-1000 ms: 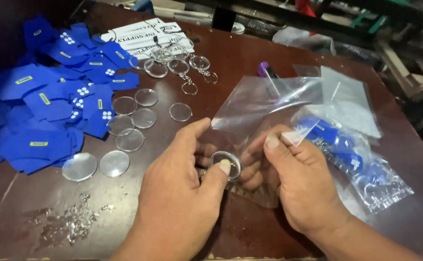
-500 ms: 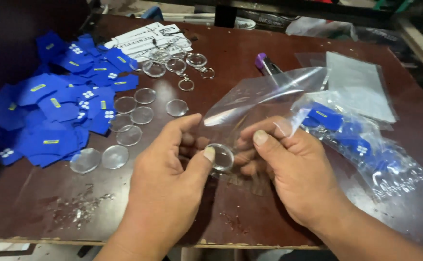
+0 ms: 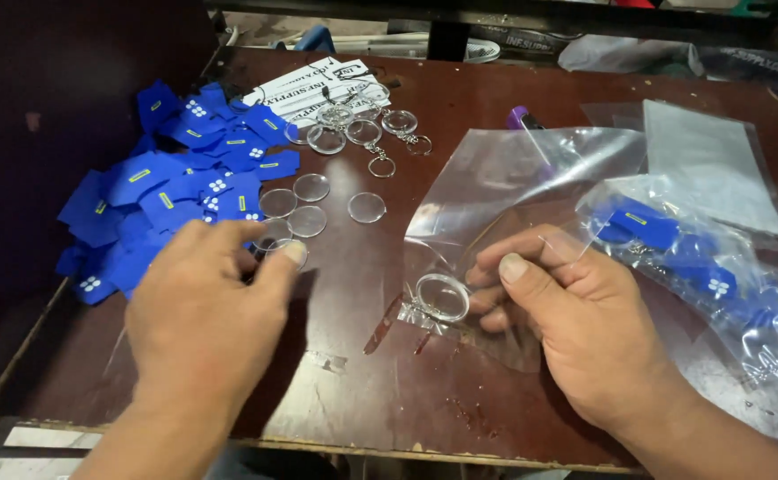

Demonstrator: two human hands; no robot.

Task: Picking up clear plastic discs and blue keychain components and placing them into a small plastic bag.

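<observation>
My left hand (image 3: 202, 302) reaches left across the brown table (image 3: 380, 382) and pinches a clear round disc (image 3: 284, 245) between thumb and fingers, at the edge of a pile of blue tags (image 3: 167, 191). My right hand (image 3: 575, 329) holds a clear round keychain case (image 3: 442, 297) with a short chain at its fingertips. The case rests low over an open clear plastic bag (image 3: 513, 178).
More clear discs (image 3: 311, 187) lie loose by the blue pile. Several clear keychains (image 3: 362, 129) sit on a printed sheet (image 3: 304, 89) at the back. A purple marker (image 3: 519, 116), flat empty bags (image 3: 709, 160) and a filled bag of blue pieces (image 3: 718, 276) are at the right.
My left hand has let go of the keychain case and moved left to the loose discs. My right hand still holds the case, now lower over the bag.
</observation>
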